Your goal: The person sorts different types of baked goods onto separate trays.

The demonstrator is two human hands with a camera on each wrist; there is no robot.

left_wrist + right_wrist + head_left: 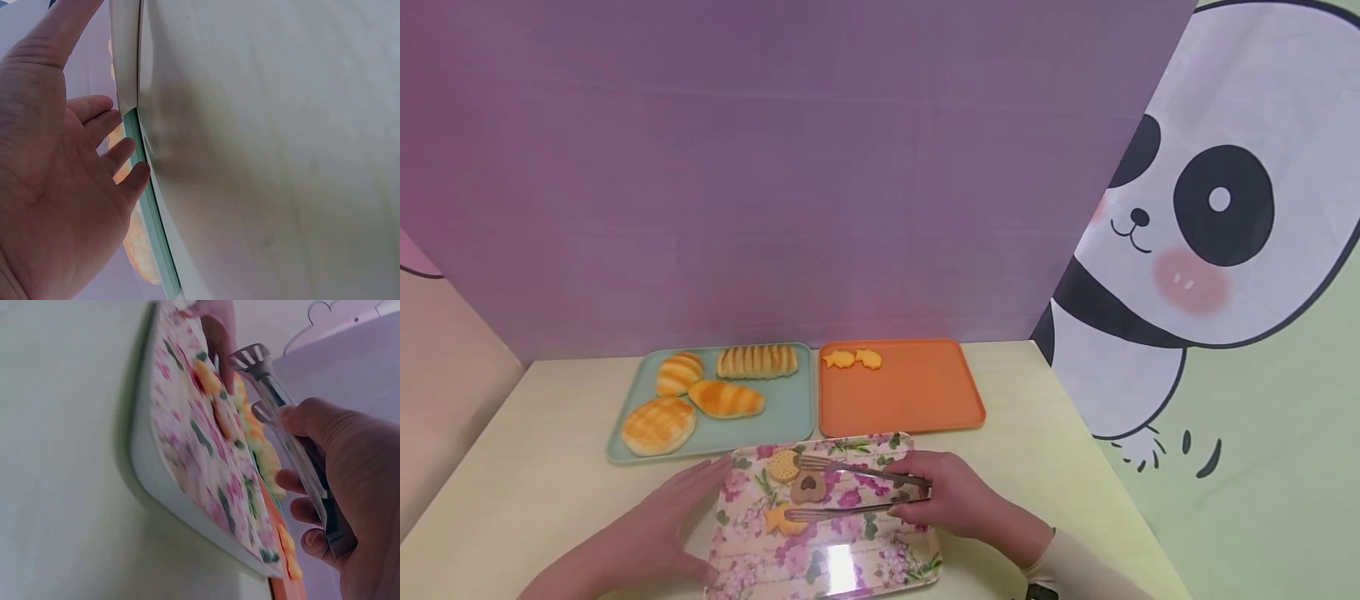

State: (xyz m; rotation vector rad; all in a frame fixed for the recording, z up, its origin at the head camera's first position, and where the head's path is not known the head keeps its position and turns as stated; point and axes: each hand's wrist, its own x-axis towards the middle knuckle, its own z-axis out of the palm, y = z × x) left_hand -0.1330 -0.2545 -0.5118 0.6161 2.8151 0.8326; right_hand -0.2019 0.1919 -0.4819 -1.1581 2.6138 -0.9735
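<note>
The right hand (958, 500) grips a pair of metal tongs (857, 492), fingers curled round the handle end, the two arms spread apart and pointing toward 9 o'clock over the floral tray (880, 558). That tray sits at the near edge of the pale table (535, 467), about 6 o'clock from the two trays behind it. Between and around the tong tips lie three small biscuits: a round yellow cracker (783, 466) at the tray's 11 o'clock corner, a brown heart-marked cookie (808, 486) just below it, and a yellow star-shaped one (778, 520) nearer the person. The tong tips look to flank the brown cookie, though I cannot tell whether they touch it.

The left hand (658, 525) lies flat and relaxed, fingers straight, resting against the tray's left rim at 9 o'clock and holding nothing; the left wrist view shows the same spread palm (56, 187).

Behind, at 11 o'clock, a mint-green tray (790, 408) carries four bread rolls (726, 398). Just beside it at 1 o'clock, an orange tray (917, 392) holds two small fish-shaped crackers (852, 359) in its far left corner
</note>
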